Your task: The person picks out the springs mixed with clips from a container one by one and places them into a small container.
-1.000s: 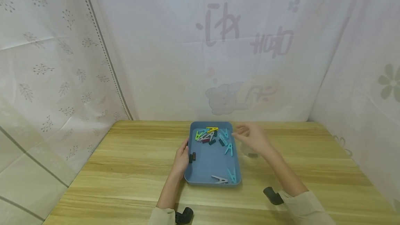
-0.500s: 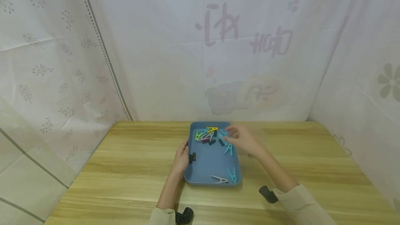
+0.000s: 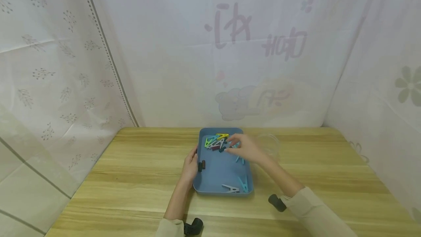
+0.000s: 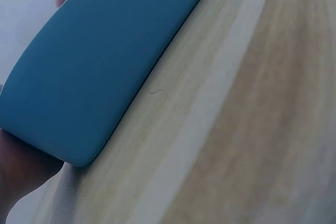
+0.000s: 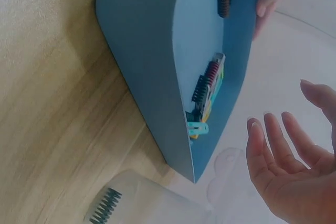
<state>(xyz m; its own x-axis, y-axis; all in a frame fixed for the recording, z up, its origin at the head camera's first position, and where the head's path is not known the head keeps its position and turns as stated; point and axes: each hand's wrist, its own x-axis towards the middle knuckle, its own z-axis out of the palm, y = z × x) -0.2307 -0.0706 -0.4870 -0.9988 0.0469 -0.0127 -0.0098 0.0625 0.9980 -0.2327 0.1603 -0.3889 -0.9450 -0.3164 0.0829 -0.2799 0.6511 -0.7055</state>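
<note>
A blue tray (image 3: pixel 217 175) rests on the wooden table, and my left hand (image 3: pixel 190 165) grips its left side at the rim. Over the tray's far right part my right hand (image 3: pixel 245 149) hovers with thumb and fingers apart, nothing between them. In the right wrist view its fingers (image 5: pixel 278 145) are slightly bent. Near the fingertips lie small dark coil-like pieces (image 3: pixel 222 149) and a pile of clothespins, with a yellow clothespin (image 3: pixel 222 135) and a green clothespin (image 3: pixel 208 142). My right hand partly hides the light-blue clothespins (image 3: pixel 241 160).
A clear round container (image 3: pixel 271 143) stands right of the tray; a dark coil (image 5: pixel 106 205) shows inside it. A grey clothespin (image 3: pixel 231 188) and a light-blue clothespin (image 3: pixel 243 184) lie at the tray's near end. Two more coils (image 3: pixel 203 164) sit by its left wall.
My right hand has moved left from beside the tray's right rim to above the coils and clothespins. The left hand and tray have stayed in place.
</note>
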